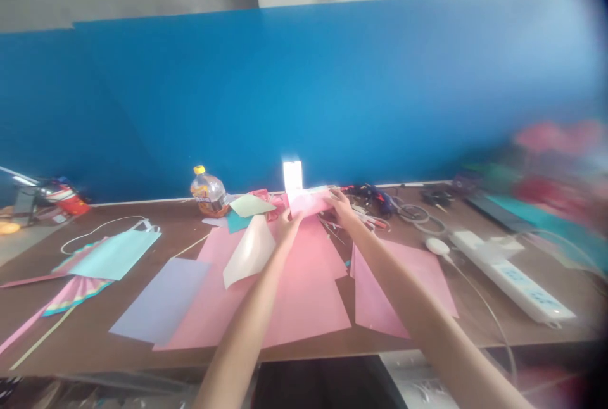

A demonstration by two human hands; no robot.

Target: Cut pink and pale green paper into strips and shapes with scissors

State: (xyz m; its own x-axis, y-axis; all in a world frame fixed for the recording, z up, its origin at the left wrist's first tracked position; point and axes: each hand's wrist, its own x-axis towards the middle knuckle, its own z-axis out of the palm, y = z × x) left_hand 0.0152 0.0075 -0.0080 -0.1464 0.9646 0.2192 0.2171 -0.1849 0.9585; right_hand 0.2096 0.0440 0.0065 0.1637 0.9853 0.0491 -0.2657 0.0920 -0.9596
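Observation:
Both arms reach far across a brown table [95, 333]. My left hand [287, 226] and my right hand [341, 205] each grip one end of a folded pink paper piece [310, 202], held just above the table near its back edge. Below the hands lie large pink paper sheets [304, 295], with another pink sheet [403, 282] under my right forearm. A curled white sheet [249, 251] rests to the left of my left hand.
A lit phone [292, 176] stands against the blue wall. A plastic bottle [208, 192] lies at back left. A lavender sheet [161, 298], a light-blue sheet [116, 254] and a folded fan [76, 292] lie left. A white power strip [513, 276], cables and tools [380, 203] sit right.

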